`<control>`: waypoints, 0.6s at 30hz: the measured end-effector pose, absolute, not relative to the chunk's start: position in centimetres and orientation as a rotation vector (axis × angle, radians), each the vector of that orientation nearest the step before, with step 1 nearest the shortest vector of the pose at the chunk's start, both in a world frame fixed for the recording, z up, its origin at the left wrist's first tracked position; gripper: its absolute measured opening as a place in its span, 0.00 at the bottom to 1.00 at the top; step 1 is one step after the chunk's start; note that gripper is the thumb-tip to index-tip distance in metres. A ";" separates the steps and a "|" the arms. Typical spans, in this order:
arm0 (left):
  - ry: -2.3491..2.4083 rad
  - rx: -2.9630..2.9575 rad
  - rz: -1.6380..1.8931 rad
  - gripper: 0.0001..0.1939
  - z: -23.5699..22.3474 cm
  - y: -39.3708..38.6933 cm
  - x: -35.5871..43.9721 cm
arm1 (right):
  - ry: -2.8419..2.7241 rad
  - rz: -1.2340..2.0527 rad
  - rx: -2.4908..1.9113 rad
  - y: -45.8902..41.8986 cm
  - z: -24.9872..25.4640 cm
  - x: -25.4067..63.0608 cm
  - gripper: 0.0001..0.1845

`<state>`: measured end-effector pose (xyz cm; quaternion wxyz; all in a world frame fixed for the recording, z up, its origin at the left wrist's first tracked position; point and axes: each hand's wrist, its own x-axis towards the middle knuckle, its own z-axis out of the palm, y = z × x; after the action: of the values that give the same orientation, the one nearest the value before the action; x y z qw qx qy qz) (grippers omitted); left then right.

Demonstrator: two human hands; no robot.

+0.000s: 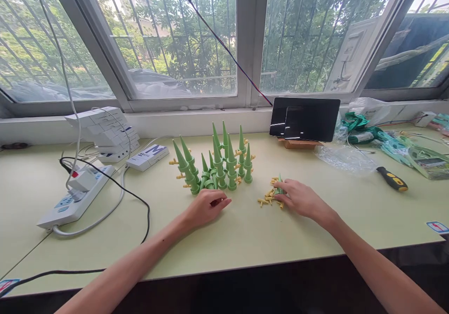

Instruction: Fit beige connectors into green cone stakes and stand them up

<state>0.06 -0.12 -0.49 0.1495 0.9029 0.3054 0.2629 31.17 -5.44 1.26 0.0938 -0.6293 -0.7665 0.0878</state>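
My left hand [208, 206] rests on the table with its fingers curled in, and nothing shows in them. Right behind it stands a cluster of green plastic cone-tipped spikes [218, 166], several with small yellow pegs [174, 162] sticking out sideways. A few green pieces [206, 176] near the knuckles lean or lie lower than the rest. On the right, my right hand [298, 196] pinches a green cone-tipped spike [279, 183] between thumb and fingers, its lower part partly hidden. Loose yellow T-shaped pegs [268, 197] lie in a small pile beneath and beside those fingertips.
A power strip [79, 197] with cables, a white box [148, 157] and stacked white boxes [108, 134] occupy the left. Behind, a dark tablet screen [308, 120] leans on a cardboard piece. Plastic bags [345, 157] and a screwdriver [392, 179] lie right. Windows line the back.
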 end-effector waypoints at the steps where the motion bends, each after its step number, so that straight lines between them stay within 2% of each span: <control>1: 0.881 2.595 0.752 0.17 -0.5 -0.1 0.1 | -2.281 0.252 -1.872 -5.5 1.3 31.1 0.12; 18: 0.876 2.582 0.778 0.17 -0.4 -0.3 0.1 | -2.101 0.109 -1.798 -5.3 1.3 30.2 0.13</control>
<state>0.11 -0.28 -0.45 0.1523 0.9000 0.3055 0.2710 30.24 -5.26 1.29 0.1860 -0.6382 -0.7460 0.0388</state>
